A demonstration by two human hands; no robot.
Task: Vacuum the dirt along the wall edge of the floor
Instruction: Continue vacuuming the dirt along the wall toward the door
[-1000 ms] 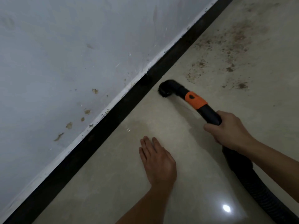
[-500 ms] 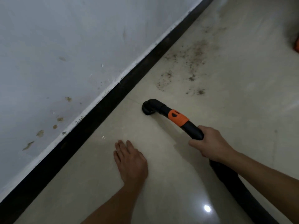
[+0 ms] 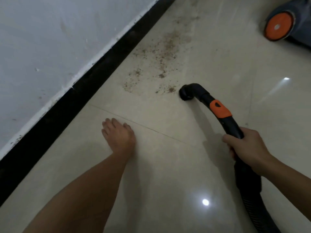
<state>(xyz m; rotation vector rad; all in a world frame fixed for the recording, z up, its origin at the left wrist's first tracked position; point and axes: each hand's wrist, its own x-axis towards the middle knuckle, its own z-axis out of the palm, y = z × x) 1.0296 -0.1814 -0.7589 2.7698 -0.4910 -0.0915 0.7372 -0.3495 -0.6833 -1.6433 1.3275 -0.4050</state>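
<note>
You are looking down at a pale, glossy tiled floor that meets a white wall on the left. A black skirting runs along the foot of the wall, from the lower left edge up to the top middle of the view.

Your right hand is at the right. Its grip is closed firmly, fingers wrapped round a black tube. Ahead of the hand, the tube carries an orange collar, then bends into a short black nozzle whose mouth faces down at the floor. Behind the hand, a thick black hose trails to the bottom edge; its lower part is ribbed.

The dirt is a loose patch of brown crumbs and dust on the floor. It lies between the nozzle and the skirting and stretches away along the wall towards the top of the view. Its nearest small clump sits just left of the nozzle. The nozzle itself is well apart from the skirting.

Your left hand rests palm down on the floor, fingers straight and close together, pointing towards the wall. Its grip is open and holds nothing. A thin grout line passes just beyond the fingertips.

At the top right corner, partly cut off, is a grey vacuum with a round orange wheel. A bright spot of light reflects off the floor near the bottom.
</note>
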